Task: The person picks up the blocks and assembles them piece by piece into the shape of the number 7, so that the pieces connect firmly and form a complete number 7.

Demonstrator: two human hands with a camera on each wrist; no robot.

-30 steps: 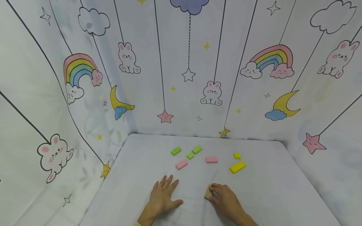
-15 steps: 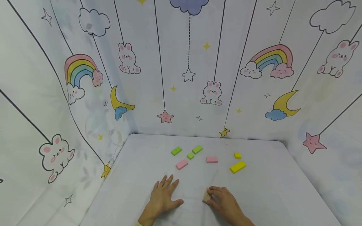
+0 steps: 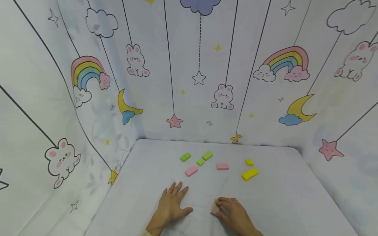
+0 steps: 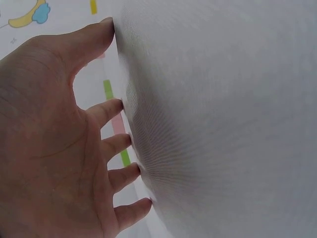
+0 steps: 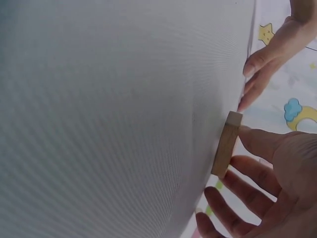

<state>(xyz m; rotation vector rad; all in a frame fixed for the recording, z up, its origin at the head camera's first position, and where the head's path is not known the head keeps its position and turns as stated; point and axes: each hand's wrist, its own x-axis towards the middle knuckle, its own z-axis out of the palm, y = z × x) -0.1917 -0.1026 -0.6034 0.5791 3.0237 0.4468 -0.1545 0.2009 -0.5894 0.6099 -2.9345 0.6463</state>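
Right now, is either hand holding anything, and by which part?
The right hand holds a wooden block, thumb near one end and index finger toward the other. The left hand, fingers spread, holds nothing.

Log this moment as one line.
left hand: rests on white table; right hand: pinches wooden block; farther out: green blocks, pink blocks, yellow blocks

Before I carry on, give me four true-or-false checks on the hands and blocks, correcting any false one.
1. The right hand holds the wooden block. True.
2. The left hand also grips the wooden block. False: it touches the table, fingers spread.
3. The small yellow block lies farther from the hands than the large yellow block. True.
4. The smallest green block lies under the left hand. False: it lies on the table, beyond both hands.
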